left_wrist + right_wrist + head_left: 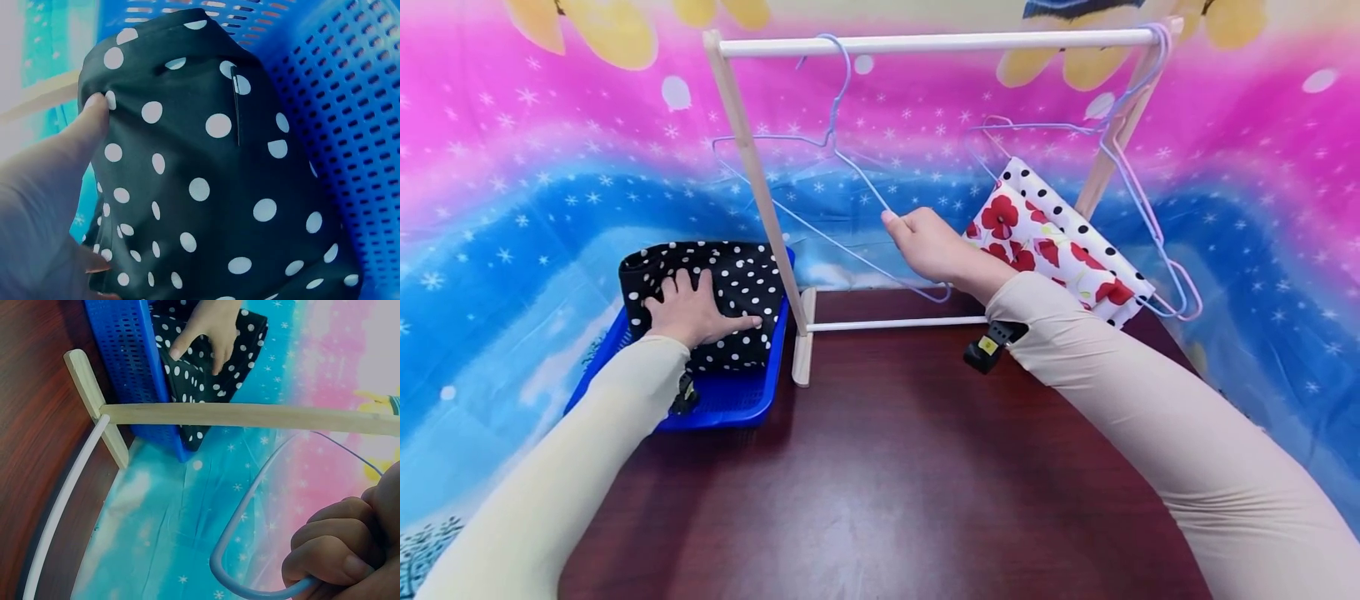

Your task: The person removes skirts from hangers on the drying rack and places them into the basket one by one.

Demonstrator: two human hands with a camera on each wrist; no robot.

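Note:
My left hand [688, 315] rests with spread fingers on a folded black cloth with white polka dots [747, 279]. The cloth lies in a blue plastic basket [726, 408] at the left. Close up in the left wrist view, the thumb [90, 119] presses into the fabric, which puckers there. My right hand [931, 247] grips the right arm of a lavender wire hanger [865, 179]. Its hook loops over the top rail [940, 42] of a wooden rack. In the right wrist view the fingers [331, 550] curl round the wire.
On the rack's right end hang another lavender hanger [1052, 127] and a pink hanger [1127, 158], with a white cloth with red flowers and black dots [1037, 229] beside them. The rack's left post [760, 192] stands between basket and right hand. A dark wooden table [880, 467] lies below.

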